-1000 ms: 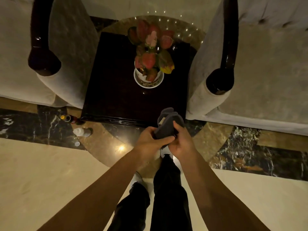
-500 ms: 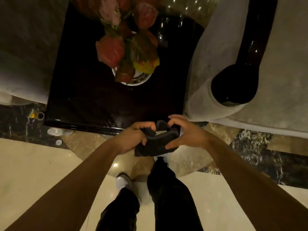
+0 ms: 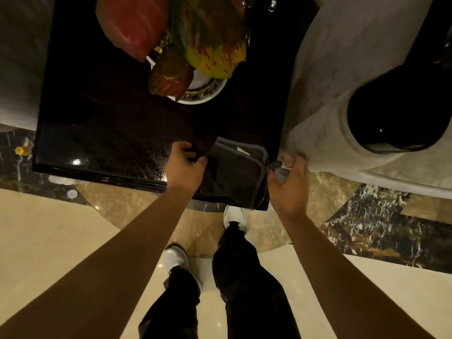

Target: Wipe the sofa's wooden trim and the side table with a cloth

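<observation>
A dark grey cloth (image 3: 234, 174) is stretched flat over the near right corner of the glossy dark wooden side table (image 3: 110, 133). My left hand (image 3: 186, 167) pinches its left edge and my right hand (image 3: 288, 184) grips its right edge by a small loop. To the right, the dark wooden armrest cap (image 3: 401, 113) of a pale upholstered sofa (image 3: 325, 99) rises close beside the table.
A white pot (image 3: 208, 91) of red and yellow-green leaves (image 3: 195, 35) stands mid-table. Another pale seat (image 3: 17, 69) flanks the table's left. Small bottles and caps (image 3: 61, 179) lie on the marble floor at left. My white shoes (image 3: 234, 214) stand below the table's edge.
I have stepped closer and leaned over the table. My hands moved apart and spread the bunched cloth open, bringing it from in front of the table down onto its near right corner.
</observation>
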`<state>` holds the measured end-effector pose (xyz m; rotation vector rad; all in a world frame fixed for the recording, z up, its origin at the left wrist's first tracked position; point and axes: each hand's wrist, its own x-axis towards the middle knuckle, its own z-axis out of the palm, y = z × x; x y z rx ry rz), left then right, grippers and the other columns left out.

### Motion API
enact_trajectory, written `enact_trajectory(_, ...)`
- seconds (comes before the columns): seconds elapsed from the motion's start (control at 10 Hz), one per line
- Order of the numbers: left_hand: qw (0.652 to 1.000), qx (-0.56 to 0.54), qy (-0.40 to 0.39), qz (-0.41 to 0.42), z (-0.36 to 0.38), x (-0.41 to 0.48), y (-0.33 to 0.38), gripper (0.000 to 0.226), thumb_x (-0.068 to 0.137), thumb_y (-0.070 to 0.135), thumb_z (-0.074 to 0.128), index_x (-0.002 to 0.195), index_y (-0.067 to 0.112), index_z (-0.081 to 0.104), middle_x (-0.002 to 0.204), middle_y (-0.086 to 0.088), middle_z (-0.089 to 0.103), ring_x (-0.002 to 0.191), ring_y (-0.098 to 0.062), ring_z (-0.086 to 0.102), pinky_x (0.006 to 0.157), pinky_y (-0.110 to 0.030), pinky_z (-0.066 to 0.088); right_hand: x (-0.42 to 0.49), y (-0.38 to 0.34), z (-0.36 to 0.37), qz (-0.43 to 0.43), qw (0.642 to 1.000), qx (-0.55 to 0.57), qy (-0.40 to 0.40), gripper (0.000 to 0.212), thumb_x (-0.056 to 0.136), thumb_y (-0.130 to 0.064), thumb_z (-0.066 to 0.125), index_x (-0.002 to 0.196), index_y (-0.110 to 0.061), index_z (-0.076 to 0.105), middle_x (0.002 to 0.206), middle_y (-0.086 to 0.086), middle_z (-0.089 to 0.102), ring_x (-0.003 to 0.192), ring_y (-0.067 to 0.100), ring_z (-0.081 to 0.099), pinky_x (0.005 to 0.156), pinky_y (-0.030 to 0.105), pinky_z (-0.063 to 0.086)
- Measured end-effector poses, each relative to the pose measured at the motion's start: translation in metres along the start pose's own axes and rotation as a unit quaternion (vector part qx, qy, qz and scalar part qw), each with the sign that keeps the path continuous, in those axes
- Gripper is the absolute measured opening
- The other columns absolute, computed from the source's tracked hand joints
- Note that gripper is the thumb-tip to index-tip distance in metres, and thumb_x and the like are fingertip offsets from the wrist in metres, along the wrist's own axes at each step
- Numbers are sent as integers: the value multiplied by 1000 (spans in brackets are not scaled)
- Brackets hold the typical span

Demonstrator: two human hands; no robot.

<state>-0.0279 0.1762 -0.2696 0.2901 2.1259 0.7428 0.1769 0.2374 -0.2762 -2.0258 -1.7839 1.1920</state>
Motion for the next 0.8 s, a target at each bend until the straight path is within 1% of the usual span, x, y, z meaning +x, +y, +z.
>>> enact_trajectory(0.1,973,157,2,172,2,-17,-8,45,84,13,67,127,11,52,124,-12,52,108,-27,55,95,-38,48,-15,0,3,-103,992,-62,44,64,87,-17,70,143,0,42,140,26,44,127,44,44,102,50,45)
enact_trajectory(0.2,878,338,-71,332,13,-33,-19,55,87,23,64,139,13,48,140,-14,46,124,-33,44,102,-44,42,-27,5,24,-254,947,-189,-42,65,97,-33,59,149,1,40,154,28,38,144,44,34,117,53,34)
enact_trajectory(0.3,786,511,-101,333,21,-29,-32,70,97,47,42,155,18,19,164,-7,13,147,-37,15,110,-49,29,-16,25,35,-306,867,-364,-145,76,102,-60,27,159,-9,23,167,15,18,155,34,13,122,56,21)
enact_trajectory(0.4,747,575,-108,317,18,-20,-54,77,98,59,20,155,18,-11,163,0,-16,149,-38,-10,117,-53,10,13,51,23,-360,823,-410,-158,80,101,-67,24,160,-13,21,168,10,18,155,32,13,120,62,21)
enact_trajectory(0.5,718,608,-124,316,15,-22,-63,77,99,55,16,150,16,-27,154,1,-37,146,-42,-19,118,-56,0,31,60,4,-387,789,-437,-190,80,101,-67,19,161,-15,13,170,5,11,156,30,8,120,62,19)
enact_trajectory(0.6,711,635,-120,277,15,-24,-54,78,100,51,19,146,15,-33,148,0,-47,145,-43,-20,118,-56,2,31,51,-1,-363,792,-440,-216,80,101,-65,16,161,-14,1,171,3,-2,157,29,-3,123,58,12)
enact_trajectory(0.7,736,609,-157,250,9,-33,-39,80,100,37,34,151,15,-24,157,1,-34,146,-40,-20,117,-57,3,19,21,-10,-322,841,-374,-223,76,103,-53,33,161,-13,4,171,5,1,157,28,0,125,53,10)
enact_trajectory(0.8,795,550,-134,216,-29,-45,-31,79,96,24,44,156,19,-8,164,4,-12,151,-29,-10,118,-53,9,2,-6,-34,-215,946,-165,-177,64,104,-27,50,159,-11,22,161,13,34,149,31,32,120,44,29)
